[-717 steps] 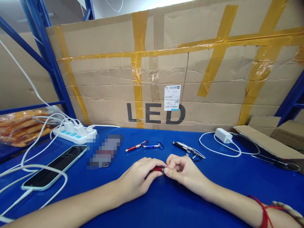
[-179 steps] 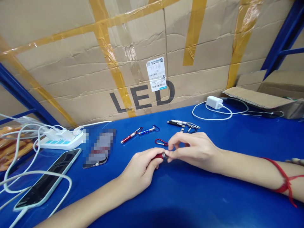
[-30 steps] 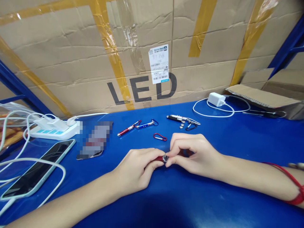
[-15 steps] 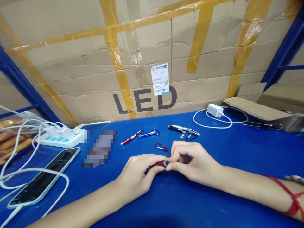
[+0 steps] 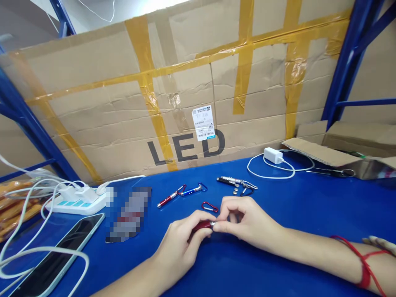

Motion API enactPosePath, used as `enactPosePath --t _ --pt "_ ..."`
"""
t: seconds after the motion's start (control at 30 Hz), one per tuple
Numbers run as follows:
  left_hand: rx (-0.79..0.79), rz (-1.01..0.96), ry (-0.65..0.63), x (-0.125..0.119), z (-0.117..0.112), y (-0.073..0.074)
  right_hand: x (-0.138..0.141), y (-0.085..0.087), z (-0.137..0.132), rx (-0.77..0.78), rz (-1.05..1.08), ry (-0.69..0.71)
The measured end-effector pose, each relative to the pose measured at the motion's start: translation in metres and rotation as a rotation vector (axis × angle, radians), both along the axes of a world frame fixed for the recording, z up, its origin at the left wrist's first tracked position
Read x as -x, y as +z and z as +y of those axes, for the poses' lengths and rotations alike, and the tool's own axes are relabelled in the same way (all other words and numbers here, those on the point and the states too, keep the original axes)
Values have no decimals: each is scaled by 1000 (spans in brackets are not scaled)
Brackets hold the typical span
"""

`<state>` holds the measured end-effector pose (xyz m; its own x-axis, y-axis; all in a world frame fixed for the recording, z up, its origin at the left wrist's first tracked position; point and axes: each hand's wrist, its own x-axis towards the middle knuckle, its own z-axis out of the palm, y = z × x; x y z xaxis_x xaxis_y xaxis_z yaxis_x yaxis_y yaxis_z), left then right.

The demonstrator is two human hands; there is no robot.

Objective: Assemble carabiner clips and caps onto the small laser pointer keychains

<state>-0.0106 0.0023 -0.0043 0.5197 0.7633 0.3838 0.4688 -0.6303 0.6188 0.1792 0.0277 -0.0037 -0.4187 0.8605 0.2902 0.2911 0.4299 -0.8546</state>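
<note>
Between my two hands is a small red keychain flashlight (image 5: 202,225), mostly covered by fingers. My left hand (image 5: 177,243) is closed round its red barrel. At the silver end, the thumb and forefinger of my right hand (image 5: 247,218) pinch the metal tip. Just beyond the hands lies a loose red carabiner clip (image 5: 209,207). Farther back rest a red keychain flashlight (image 5: 167,200) and a blue one (image 5: 191,191), each with a clip. Black and silver ones (image 5: 227,180) lie to the right, beside several button cells (image 5: 235,189).
On the left are a phone (image 5: 58,251) with a white cable, a power strip (image 5: 77,204) and a blurred-out flat item (image 5: 130,214). A white charger (image 5: 273,155) and scissors-like tool (image 5: 343,173) lie back right. A large taped carton (image 5: 117,123) stands behind the blue table (image 5: 262,272).
My view has tilted up, so the scene sits lower in the picture. Both hands keep their hold on the red flashlight, and its silver end is now more covered by my right fingers.
</note>
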Motion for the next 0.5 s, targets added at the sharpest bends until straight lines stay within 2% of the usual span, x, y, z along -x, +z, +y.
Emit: enactPosePath --t 0.13,0.2,0.3,0.5 --pt "38 13 -60 -1 1 2 -1 -2 6 272 70 80" --pt "37 37 -103 0 0 4 -2 -4 9 339 77 127" --pt "-6 90 -150 1 -2 3 -4 -7 11 334 62 142" --pt "-50 69 -162 2 -1 0 -3 -12 7 264 -68 26"
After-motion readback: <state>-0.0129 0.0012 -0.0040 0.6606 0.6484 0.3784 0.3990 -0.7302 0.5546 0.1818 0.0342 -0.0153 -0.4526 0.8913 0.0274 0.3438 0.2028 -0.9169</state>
